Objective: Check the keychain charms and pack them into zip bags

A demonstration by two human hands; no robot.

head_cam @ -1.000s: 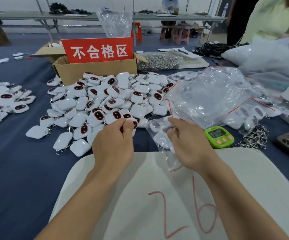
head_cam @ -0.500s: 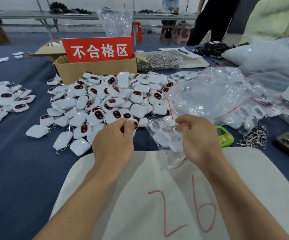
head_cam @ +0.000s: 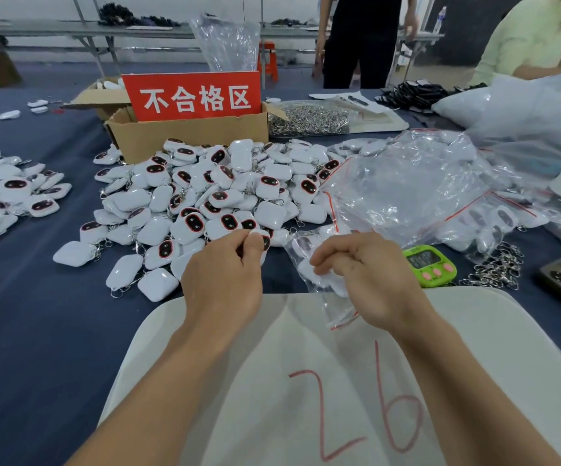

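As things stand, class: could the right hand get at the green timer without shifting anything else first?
Probably yes. The green timer lies uncovered just beside the right hand, nothing between them. But that hand pinches a zip bag, so it must let go first.

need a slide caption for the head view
Left hand pinches a charm while right hand holds a part-filled zip bag.
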